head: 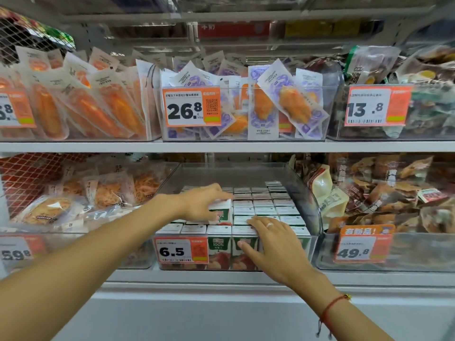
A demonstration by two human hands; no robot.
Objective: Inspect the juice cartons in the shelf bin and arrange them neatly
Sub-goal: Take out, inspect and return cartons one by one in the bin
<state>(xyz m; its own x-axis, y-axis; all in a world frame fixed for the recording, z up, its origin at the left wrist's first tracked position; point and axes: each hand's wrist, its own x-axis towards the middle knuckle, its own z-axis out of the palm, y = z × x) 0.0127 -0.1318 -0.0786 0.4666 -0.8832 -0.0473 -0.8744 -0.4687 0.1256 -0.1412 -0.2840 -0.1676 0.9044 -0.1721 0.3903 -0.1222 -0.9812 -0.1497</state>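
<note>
Snack packets [290,104], price tags [191,106]

white shelf board [98,146] overhead | clear bins of snack packs [73,107] above | orange price tags [191,106] | red mesh panel [29,178] left | bright, even light

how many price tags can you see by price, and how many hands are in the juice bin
price tag 26.8: 1
price tag 13.8: 1
price tag 6.5: 1
price tag 49.8: 1
price tags cut off at the left edge: 2
hands at the bin: 2, left hand holding a raised carton, right hand on the front row
total: 6 tags, 2 hands
</note>
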